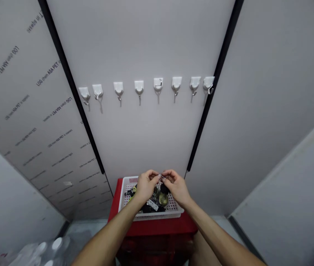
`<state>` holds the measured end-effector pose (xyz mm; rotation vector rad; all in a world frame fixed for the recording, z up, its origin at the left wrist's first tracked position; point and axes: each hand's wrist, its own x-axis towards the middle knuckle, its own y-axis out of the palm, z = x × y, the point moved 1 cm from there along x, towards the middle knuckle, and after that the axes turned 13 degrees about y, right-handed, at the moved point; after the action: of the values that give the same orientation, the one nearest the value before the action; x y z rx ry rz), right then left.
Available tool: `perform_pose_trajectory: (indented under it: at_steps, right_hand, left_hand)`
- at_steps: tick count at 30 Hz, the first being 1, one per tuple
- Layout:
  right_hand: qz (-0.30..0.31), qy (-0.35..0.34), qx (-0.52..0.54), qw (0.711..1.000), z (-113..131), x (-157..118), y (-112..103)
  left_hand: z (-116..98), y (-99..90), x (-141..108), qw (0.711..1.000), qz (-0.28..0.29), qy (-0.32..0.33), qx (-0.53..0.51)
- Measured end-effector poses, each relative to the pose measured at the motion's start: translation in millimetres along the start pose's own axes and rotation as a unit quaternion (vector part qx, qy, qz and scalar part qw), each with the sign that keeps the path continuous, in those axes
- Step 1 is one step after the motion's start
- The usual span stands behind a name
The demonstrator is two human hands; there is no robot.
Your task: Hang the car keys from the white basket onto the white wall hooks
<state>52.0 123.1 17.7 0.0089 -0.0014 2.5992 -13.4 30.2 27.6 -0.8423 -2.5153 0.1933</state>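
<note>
My left hand [146, 185] and my right hand [178, 187] meet above the far part of a white plastic basket [170, 214]. Between their fingertips they pinch a small shiny metal ring [161, 176]. A dark round piece [164, 189] shows just below my right fingers; whether it hangs from the ring I cannot tell. Inside the basket lie a round yellowish clear piece [162, 199], a white tag [152, 205], a black and yellow item [131, 191] and other dark small things. My left hand and forearm hide part of the basket's contents.
The basket stands on a red table or stool [157, 227]. On the pale wall ahead is a row of several white hooks [139, 87], between two black strips [73, 88]. Clear bottles with white caps [57, 244] stand at lower left. Panels close in both sides.
</note>
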Motion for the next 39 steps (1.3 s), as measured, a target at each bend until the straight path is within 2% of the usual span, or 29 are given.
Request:
perform_pose_trajectory:
  at_steps: [5, 10, 13, 16, 19, 25, 29, 32, 39]
  right_hand:
    - [0.009, -0.001, -0.133, 0.991, 1.9, 2.8, -14.6]
    - [0.026, -0.06, -0.132, 0.989, 13.5, 1.8, -19.0]
    - [0.007, -0.083, -0.143, 0.986, 26.1, 3.0, -20.0]
    - [-0.03, -0.101, -0.122, 0.987, 49.1, 7.8, -28.0]
    - [-0.067, -0.118, -0.071, 0.988, 83.6, 16.3, -43.3]
    - [-0.132, -0.177, 0.039, 0.975, 155.3, 37.1, -72.6]
    - [-0.159, -0.183, 0.091, 0.966, 185.6, 46.7, -81.6]
    - [-0.154, -0.166, 0.096, 0.969, 197.5, 53.0, -86.3]
    - [-0.139, -0.102, 0.084, 0.981, 195.1, 61.6, -89.8]
  left_hand:
    - [-27.8, -13.3, 17.8, 0.991, 0.027, 0.073, 0.107]
    - [-50.1, -9.3, 32.7, 0.976, 0.07, 0.146, 0.147]
    - [-60.1, -1.0, 40.7, 0.974, 0.071, 0.163, 0.139]
    - [-70.6, 6.4, 48.8, 0.979, 0.04, 0.177, 0.096]
    - [-84.3, 14.0, 54.6, 0.973, 0.025, 0.219, 0.067]
    - [-124.9, 31.2, 71.3, 0.93, 0.048, 0.349, 0.103]
    - [-148.3, 38.2, 89.9, 0.924, 0.046, 0.355, 0.133]
    - [-156.1, 41.4, 99.3, 0.928, 0.044, 0.341, 0.147]
    - [-152.6, 44.9, 102.0, 0.933, 0.052, 0.322, 0.154]
